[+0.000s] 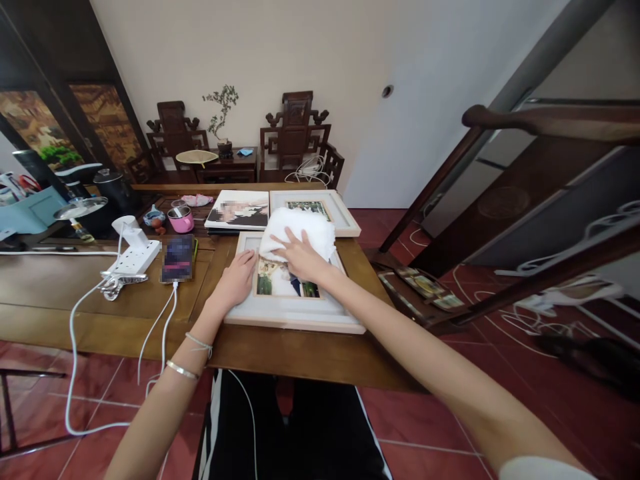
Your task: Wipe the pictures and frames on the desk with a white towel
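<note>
A picture frame [295,317] with a pale wooden border and a photo in its middle lies flat near the table's front edge. My right hand [296,255] presses a folded white cloth [313,230] down over the frame's upper part, fingers spread on top of the cloth. At the frame's left side rests my left hand [239,277], its fingers stretched out along the border. Behind lies a second picture frame [345,217], partly covered by the cloth. Left of that one is a white picture panel [237,210].
On the wooden table [50,293], to the left, are a white power strip [137,257], a charging phone [177,259] and a pink cup [181,219]. Cables hang over the front edge. A dark wooden chair [500,180] stands close on the right.
</note>
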Tool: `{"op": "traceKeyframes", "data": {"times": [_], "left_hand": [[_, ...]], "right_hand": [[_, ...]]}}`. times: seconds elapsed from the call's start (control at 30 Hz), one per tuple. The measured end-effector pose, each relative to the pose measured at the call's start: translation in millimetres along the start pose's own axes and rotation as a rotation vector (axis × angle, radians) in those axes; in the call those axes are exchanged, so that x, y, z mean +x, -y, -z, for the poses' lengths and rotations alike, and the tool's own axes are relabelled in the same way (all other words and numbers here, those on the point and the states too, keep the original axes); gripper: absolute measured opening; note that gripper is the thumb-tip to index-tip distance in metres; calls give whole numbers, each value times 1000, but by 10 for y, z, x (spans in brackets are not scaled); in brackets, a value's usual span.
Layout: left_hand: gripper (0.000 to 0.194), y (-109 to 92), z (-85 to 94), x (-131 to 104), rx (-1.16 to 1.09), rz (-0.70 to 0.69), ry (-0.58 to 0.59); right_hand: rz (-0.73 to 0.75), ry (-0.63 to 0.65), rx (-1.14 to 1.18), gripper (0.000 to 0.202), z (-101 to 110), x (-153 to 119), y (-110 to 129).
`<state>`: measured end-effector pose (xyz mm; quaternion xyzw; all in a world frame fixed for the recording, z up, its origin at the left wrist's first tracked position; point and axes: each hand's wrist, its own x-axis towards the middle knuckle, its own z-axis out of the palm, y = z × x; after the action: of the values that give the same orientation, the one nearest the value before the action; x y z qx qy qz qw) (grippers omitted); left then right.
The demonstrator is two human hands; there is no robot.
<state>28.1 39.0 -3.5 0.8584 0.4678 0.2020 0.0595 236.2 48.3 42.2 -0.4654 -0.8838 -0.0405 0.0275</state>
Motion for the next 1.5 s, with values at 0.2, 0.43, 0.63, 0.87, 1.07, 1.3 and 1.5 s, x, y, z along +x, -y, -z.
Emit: {"op": "traceKeyframes", "data": {"times": [0.2, 0.43, 0.63, 0.87, 1.07, 1.3, 1.5], "left_hand": [[44, -48, 17, -9, -5, 10, -7], [43, -64, 32, -11, 3, 29, 14], [46, -73, 71, -37, -164, 21, -68], [54, -162, 140, -37, -330, 81, -184], [56, -195, 166, -46, -340, 162, -122], [38, -105, 40, -28, -167, 126, -75], [36, -58, 44, -8, -116, 105, -47]], "right_hand": [[136, 222, 216, 71, 329, -535, 456], [158, 433, 376, 72, 649, -816, 551], [12, 117, 85, 72, 215, -157, 332], [50, 123, 65, 62, 188, 23, 614], [148, 290, 144, 65, 442, -494, 919], [118, 342, 197, 65, 671, -800, 824], [115, 229, 215, 60, 563, -738, 1086]]}}
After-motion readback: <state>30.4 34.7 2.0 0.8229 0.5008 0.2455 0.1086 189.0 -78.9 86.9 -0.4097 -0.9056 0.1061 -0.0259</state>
